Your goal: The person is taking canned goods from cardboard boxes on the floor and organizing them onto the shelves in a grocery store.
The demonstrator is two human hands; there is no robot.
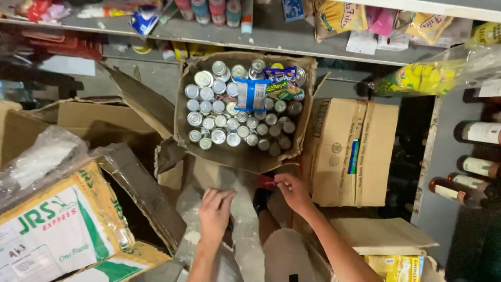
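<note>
An open brown cardboard box (pixel 240 156) stands in front of me, packed with several silver-topped cans (pixel 219 117); a blue packet (pixel 251 94) and a colourful snack bag (pixel 282 83) lie on top of them. My left hand (pixel 215 211) rests below the box on a torn grey cardboard flap (pixel 245 209), fingers curled, nothing visibly in it. My right hand (pixel 294 192) is just under the box's lower right corner, fingers pinched on a small red thing (pixel 267 181) that is mostly hidden.
A shut brown carton (pixel 355 151) stands right of the can box. White-and-green printed cartons (pixel 57 230) lie at lower left under plastic wrap (pixel 39 156). Shelves of packaged goods (pixel 292 36) run above. Bottles (pixel 477 167) lie on racks at right. A yellow pack (pixel 396 267) sits low right.
</note>
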